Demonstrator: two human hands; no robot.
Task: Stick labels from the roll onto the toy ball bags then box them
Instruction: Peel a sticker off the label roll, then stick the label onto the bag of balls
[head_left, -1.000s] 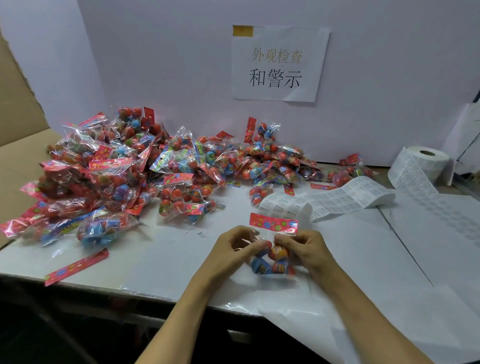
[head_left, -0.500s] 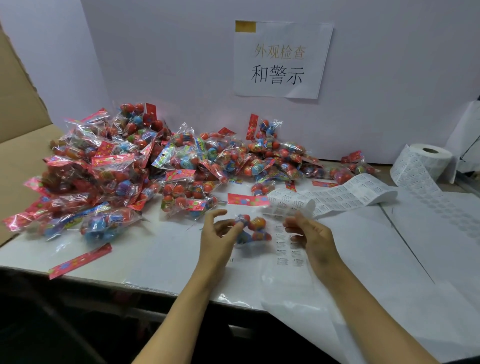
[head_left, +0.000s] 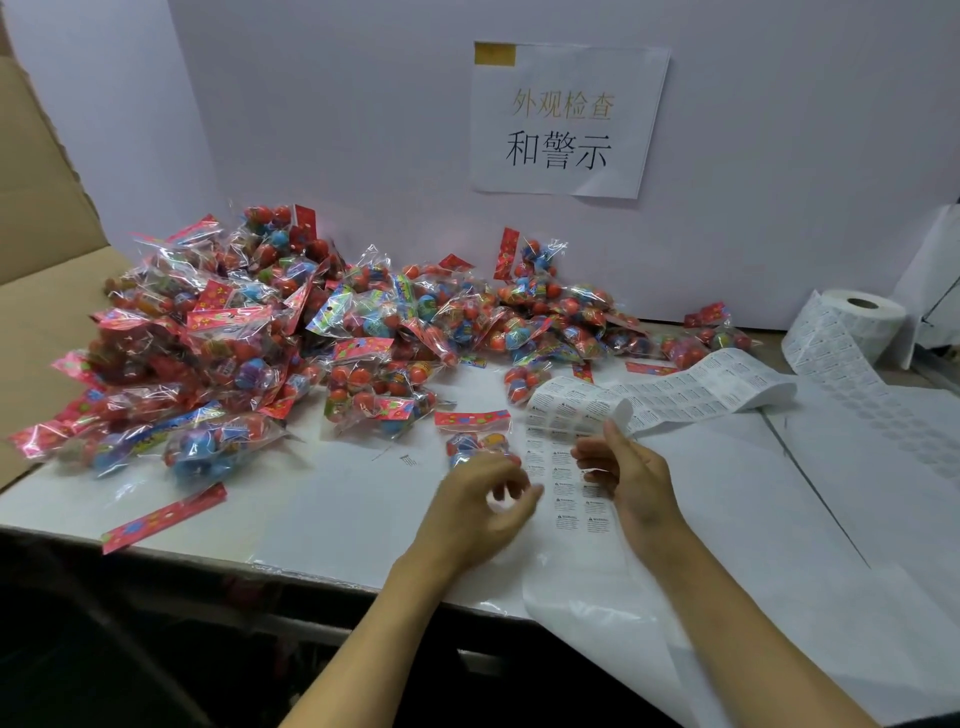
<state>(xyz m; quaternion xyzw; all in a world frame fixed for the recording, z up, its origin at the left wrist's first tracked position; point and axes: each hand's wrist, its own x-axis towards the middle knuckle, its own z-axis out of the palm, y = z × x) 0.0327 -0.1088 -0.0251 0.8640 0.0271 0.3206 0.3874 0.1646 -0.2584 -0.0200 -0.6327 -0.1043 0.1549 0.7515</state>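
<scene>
White paper covers the table (head_left: 322, 499), where the left hand (head_left: 480, 506), fingers loosely curled and blurred, hovers over one toy ball bag (head_left: 475, 434). The right hand (head_left: 626, 480), fingers relaxed and empty, reaches over the label strip (head_left: 563, 470). Peeling a label comes next; the roll (head_left: 862, 322) and bag pile (head_left: 291, 343) lie beyond.

Heaped toy ball bags (head_left: 291, 343), one bag (head_left: 475, 434) apart, unrolled label strip (head_left: 675, 389)
</scene>
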